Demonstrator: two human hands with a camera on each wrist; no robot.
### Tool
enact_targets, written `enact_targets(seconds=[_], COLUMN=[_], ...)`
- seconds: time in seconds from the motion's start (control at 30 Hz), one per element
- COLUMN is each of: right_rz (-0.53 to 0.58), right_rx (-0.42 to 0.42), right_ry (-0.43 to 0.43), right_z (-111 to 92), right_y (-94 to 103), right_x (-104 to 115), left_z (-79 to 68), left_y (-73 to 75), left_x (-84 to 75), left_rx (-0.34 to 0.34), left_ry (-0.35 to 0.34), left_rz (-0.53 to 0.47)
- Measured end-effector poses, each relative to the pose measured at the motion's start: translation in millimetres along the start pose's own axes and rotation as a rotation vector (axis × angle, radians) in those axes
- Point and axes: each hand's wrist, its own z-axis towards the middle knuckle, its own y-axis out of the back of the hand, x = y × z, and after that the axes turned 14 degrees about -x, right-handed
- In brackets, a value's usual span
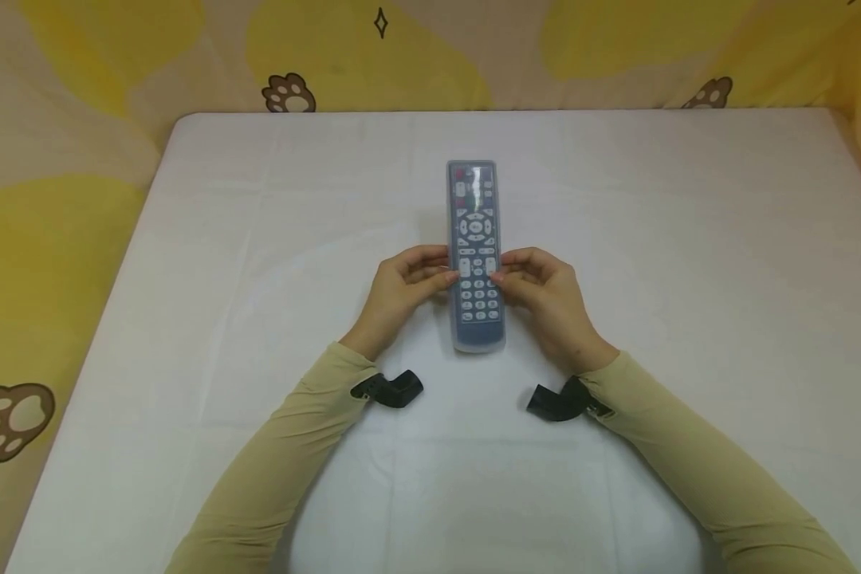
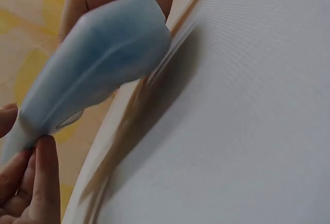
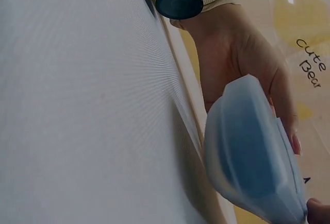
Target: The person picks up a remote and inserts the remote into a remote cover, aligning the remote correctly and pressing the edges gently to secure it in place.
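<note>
A long remote control (image 1: pixel 477 239), dark blue with pale buttons, sits in a translucent cover, its buttons facing up in the head view. My left hand (image 1: pixel 405 291) pinches its left edge between thumb and fingers. On the opposite edge my right hand (image 1: pixel 545 291) pinches it in the same way. In the left wrist view the near end of the covered remote (image 2: pixel 103 54) stands off the white surface, with a shadow beneath it. The right wrist view shows the cover's end (image 3: pixel 252 152) in front of a hand.
A white tabletop (image 1: pixel 186 319) lies under the arms. Yellow and beige cloth (image 1: pixel 430 56) with paw prints borders it at the back and sides. Black wrist-worn pieces stick out from the left sleeve (image 1: pixel 287 446) and the right sleeve (image 1: pixel 703 454).
</note>
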Motion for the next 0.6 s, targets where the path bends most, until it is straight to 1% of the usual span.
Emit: enact_targets(seconds=[0.1, 0.17, 0.23, 0.43, 0.53, 0.6], right_rz=[-0.035, -0.057, -0.083, -0.126, -0.145, -0.164], right_rx=[-0.012, -0.014, -0.009, 0.022, 0.029, 0.032], right_ry=[-0.02, -0.035, -0.044, -0.06, -0.055, -0.049], right_z=[2.1, 3.5, 4.7, 7.3, 7.9, 8.3], right_y=[1.2, 1.8, 2.4, 4.1, 4.3, 4.2], right_x=[-0.3, -0.6, -0.9, -1.9, -2.4, -2.8], left_z=[1.0, 1.0, 0.8, 2.1, 2.1, 2.3], left_y=[-1.7, -2.8, -3.6, -4.7, -4.9, -4.7], left_x=[1.7, 2.3, 3.0, 5.1, 4.5, 4.7], left_rx=[0.018, 0.027, 0.032, 0.021, 0.005, -0.003], left_ry=[0.04, 0.059, 0.062, 0.041, 0.009, -0.029], left_rz=[0.046, 0.096, 0.146, 0.223, 0.276, 0.33])
